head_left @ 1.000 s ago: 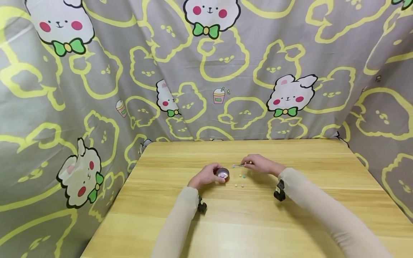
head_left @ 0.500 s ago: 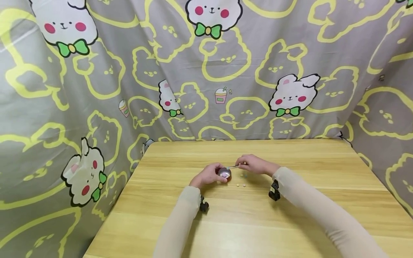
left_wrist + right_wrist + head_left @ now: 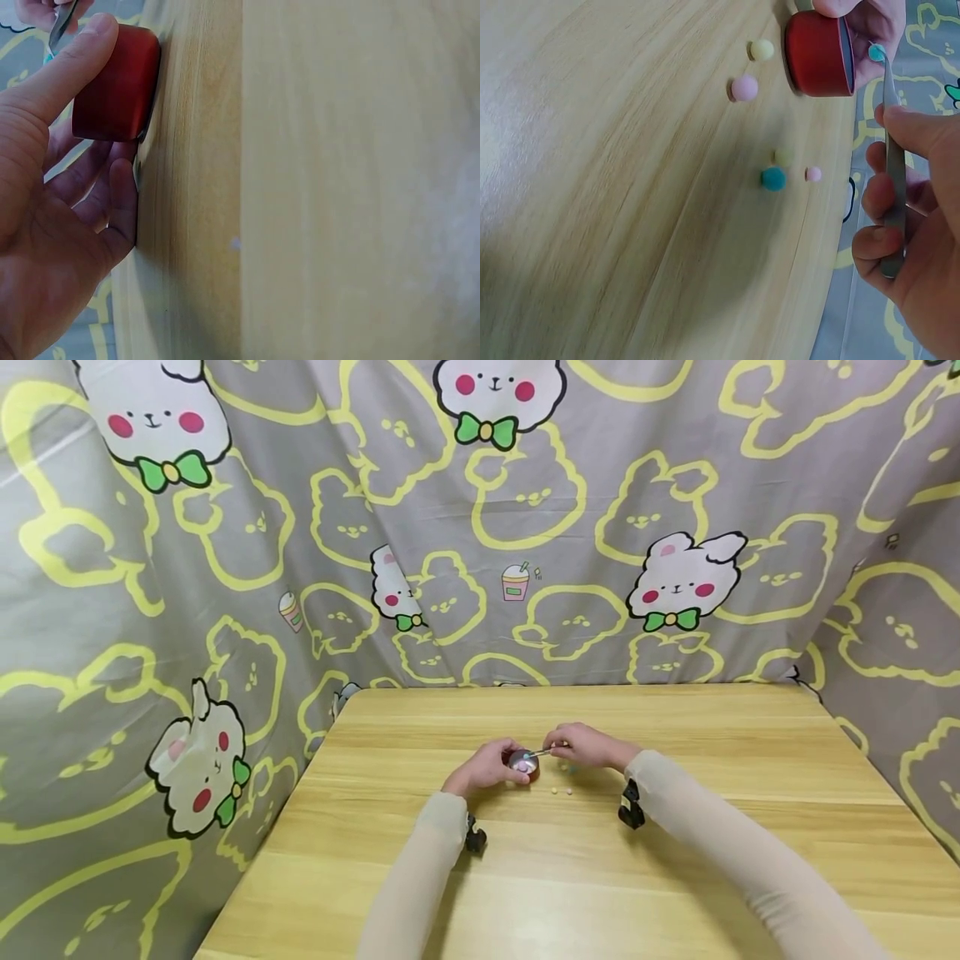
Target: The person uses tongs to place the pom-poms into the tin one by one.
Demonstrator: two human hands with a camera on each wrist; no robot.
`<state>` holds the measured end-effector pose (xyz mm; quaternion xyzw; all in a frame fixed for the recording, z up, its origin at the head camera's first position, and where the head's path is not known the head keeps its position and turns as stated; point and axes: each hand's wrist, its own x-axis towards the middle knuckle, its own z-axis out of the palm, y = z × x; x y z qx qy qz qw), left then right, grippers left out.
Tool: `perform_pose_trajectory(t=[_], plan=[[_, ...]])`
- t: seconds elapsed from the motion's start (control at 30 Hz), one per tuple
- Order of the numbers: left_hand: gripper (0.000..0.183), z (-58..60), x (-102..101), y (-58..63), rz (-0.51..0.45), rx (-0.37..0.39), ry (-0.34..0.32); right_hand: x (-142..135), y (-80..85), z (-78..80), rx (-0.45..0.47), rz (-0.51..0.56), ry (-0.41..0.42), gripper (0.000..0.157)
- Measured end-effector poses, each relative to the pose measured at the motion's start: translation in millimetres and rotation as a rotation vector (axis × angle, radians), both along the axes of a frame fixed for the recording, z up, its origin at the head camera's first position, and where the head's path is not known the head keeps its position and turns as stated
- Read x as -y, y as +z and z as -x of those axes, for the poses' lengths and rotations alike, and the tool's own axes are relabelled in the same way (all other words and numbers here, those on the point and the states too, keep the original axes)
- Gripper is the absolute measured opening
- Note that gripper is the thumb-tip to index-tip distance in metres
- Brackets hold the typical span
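Note:
My left hand [image 3: 486, 767] holds a small red round tin [image 3: 120, 86], its thumb on the near side and fingers behind. The tin rests on the table, and a pinkish ball [image 3: 522, 767] shows inside its shiny interior. My right hand [image 3: 588, 745] pinches metal tweezers [image 3: 894, 172], which point left to the tin's mouth. Between the tweezers' tips is a small blue-green ball [image 3: 876, 52], over the opening in the head view.
On the wooden table [image 3: 570, 877], right of the tin, lie a yellow ball [image 3: 762, 50], a pink ball [image 3: 744, 88], a blue ball [image 3: 773, 178] and several such balls in all. A patterned curtain [image 3: 450, 635] hangs behind the table.
My right hand has moved left, carrying the blue-green ball in the tweezers from beside the tin to over its mouth. My left hand keeps its hold on the tin.

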<state>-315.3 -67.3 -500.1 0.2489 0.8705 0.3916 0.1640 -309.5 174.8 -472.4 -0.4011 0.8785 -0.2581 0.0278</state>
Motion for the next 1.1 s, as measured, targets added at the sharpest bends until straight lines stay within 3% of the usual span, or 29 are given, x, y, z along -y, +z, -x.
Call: perform_pose_trajectory(t=[0.67,0.93,1.1], plan=[[0.048,2.9,-2,-3.6,-0.017,-0.02,-0.009,1,7.3,-3.4,-0.024,-0.015,-0.049,0.014],[0.045,2.4,0,-2.6,-0.004,-0.007,0.002,-15,14.9,-10.0,-0.008,0.021,-0.081,0.016],[0.045,1.7,-2,-2.5,-0.005,-0.003,0.009,-33,11.3,-12.4,-0.002,0.009,-0.106,0.016]])
